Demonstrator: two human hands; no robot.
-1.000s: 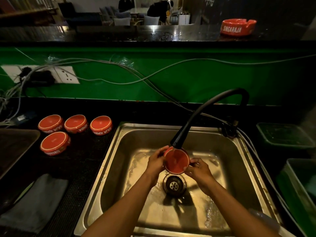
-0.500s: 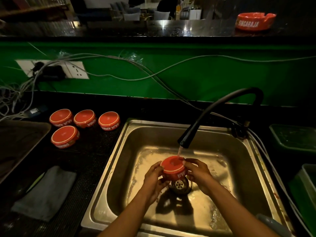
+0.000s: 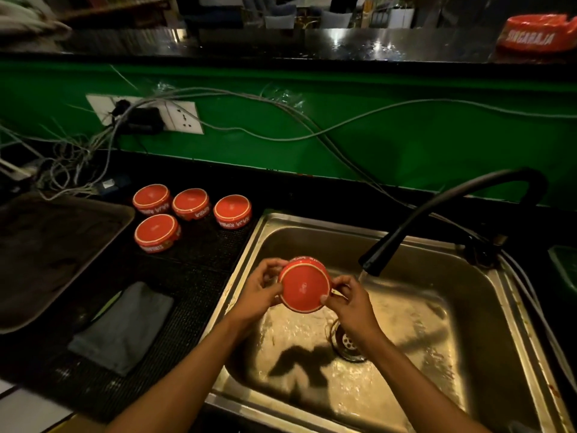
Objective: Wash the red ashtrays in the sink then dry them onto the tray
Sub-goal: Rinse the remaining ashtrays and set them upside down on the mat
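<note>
dim bar counter, green backsplash. steel sink (image 3: 515,307), black faucet (image 3: 421,220) running. left hand (image 3: 259,292) and right hand (image 3: 349,301) clamp one red ashtray (image 3: 304,289) base-up over the basin's left side, beside the stream. four ashtrays (image 3: 190,210) upturned on the counter near the tray (image 3: 46,245).

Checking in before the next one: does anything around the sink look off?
Yes: the tap runs unused beside the held ashtray, and loose cables trail from the wall socket onto the counter.

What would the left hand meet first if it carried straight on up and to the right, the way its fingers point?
The red ashtray it already grips: the left hand holds its left edge, the right hand the opposite edge. Beyond that, probably the running faucet's spout, though depth is unclear.
</note>
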